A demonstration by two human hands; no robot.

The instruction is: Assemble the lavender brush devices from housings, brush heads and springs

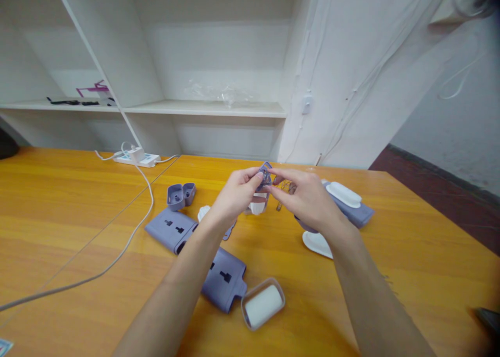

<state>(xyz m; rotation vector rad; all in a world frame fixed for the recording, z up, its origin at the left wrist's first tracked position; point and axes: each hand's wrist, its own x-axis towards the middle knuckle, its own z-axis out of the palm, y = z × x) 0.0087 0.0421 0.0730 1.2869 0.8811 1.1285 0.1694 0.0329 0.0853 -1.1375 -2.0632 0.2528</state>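
Above the middle of the wooden table (58,206), both my hands pinch one small purple plastic part (266,173). My left hand (234,195) grips it from the left with thumb and fingers closed. My right hand (307,198) closes on it from the right. A small clear-and-white piece (258,206) hangs just below the part, between my hands. Under my left forearm lie two flat purple socket housings (172,229) (224,279).
A purple two-lobed cap (180,194) sits left of my hands. A white roll in a clear tray (262,304) lies near the front. White oval pieces (344,194) (317,242) and a purple housing (357,213) lie right. A white power strip (136,159) and its cable (117,253) cross the left side. Shelves stand behind.
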